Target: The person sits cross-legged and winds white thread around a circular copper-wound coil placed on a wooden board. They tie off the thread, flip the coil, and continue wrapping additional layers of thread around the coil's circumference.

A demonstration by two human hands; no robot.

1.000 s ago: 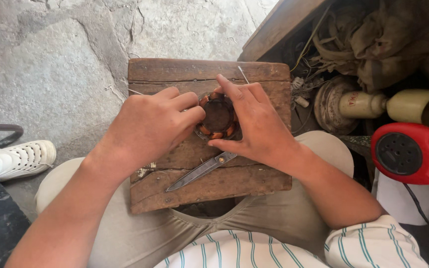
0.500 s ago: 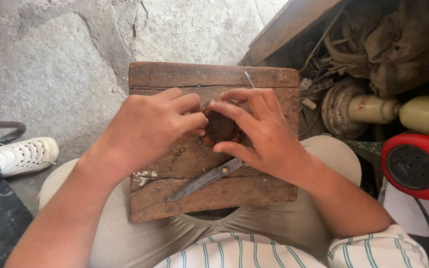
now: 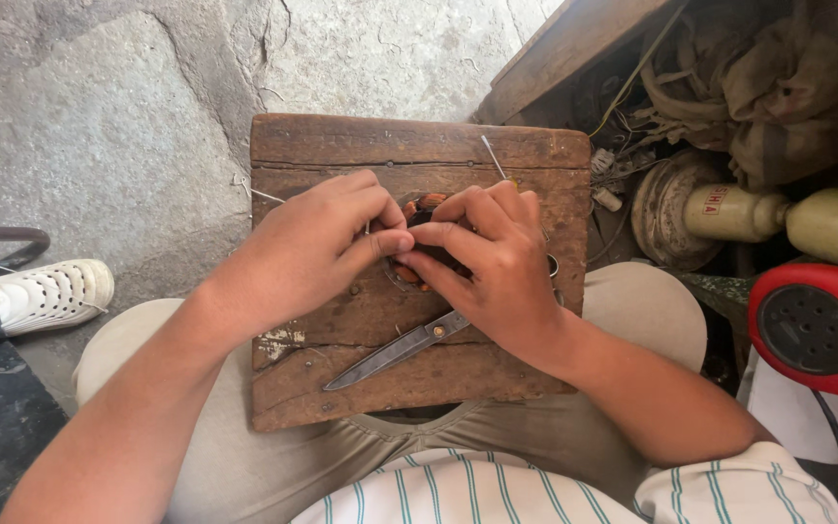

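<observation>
Wooden board (image 3: 419, 146), worn and cracked, lies across the person's lap and serves as the work surface.

Head view: the left hand (image 3: 312, 247) and the right hand (image 3: 497, 267) meet at the middle of the board, fingertips touching over a small round part wound with copper-coloured wire (image 3: 417, 243). Both hands are closed on this part; the left pinches it from its side with thumb and forefinger, the right wraps it from the other side with fingers curled. The part rests on the board (mostly hidden by the fingers, so its exact shape cannot be told). A thin wire (image 3: 492, 155) rises from behind the right hand toward the board's far edge.

A pair of scissors (image 3: 395, 351) lies shut on the board, just below the right hand, blades pointing to the near left corner.

Beside the board, to the right, sit a red round-faced device (image 3: 812, 330) and a cream cylindrical part (image 3: 729, 213) among clutter. A white shoe (image 3: 46, 296) shows at the left on the stone floor (image 3: 99, 126).
</observation>
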